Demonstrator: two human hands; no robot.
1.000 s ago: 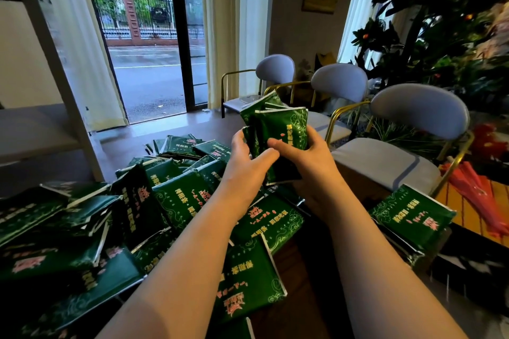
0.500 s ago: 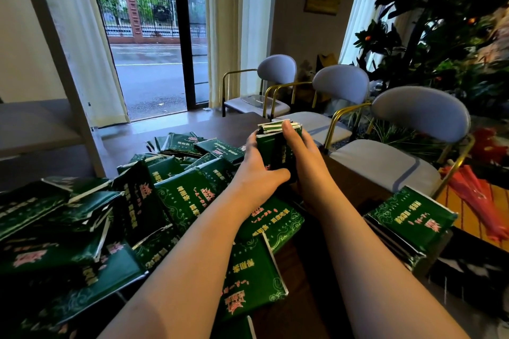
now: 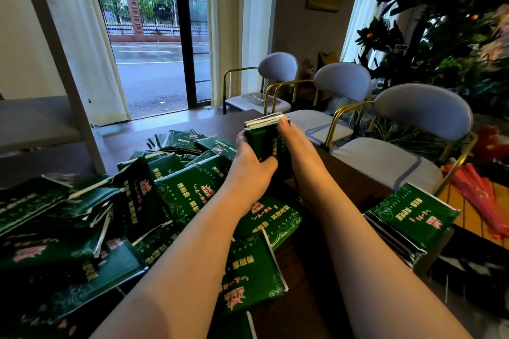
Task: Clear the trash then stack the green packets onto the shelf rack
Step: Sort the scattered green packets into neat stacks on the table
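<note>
**A:** Where does everything sit?

**B:** The counter (image 3: 220,121) runs under both hands. The shelf rack (image 3: 35,118) stands well off to the left of the left hand, and no packet shows on the board in view. The heap of green packets (image 3: 179,195) sprawls just left of the left forearm, and a smaller side stack (image 3: 410,217) lies to the right of the right forearm.

**A:** What has changed?

**B:** A second ago the bundle (image 3: 264,137) was lifted with its printed face towards the camera. Now it is turned on edge and lowered between the hands, with white edges on top.

**A:** And the hands?

**B:** The left hand (image 3: 248,162) grips the bundle's left side, fingers curled round it and thumb on the near face. The right hand (image 3: 298,146) lies along the right side with its fingers straight, pressing, and fingertips at the top edge. Its thumb is hidden.

**A:** Meaning?

**B:** I'd judge they're squaring the bundle before carrying it left to the rack. Most of the stacking is still to do.
</note>
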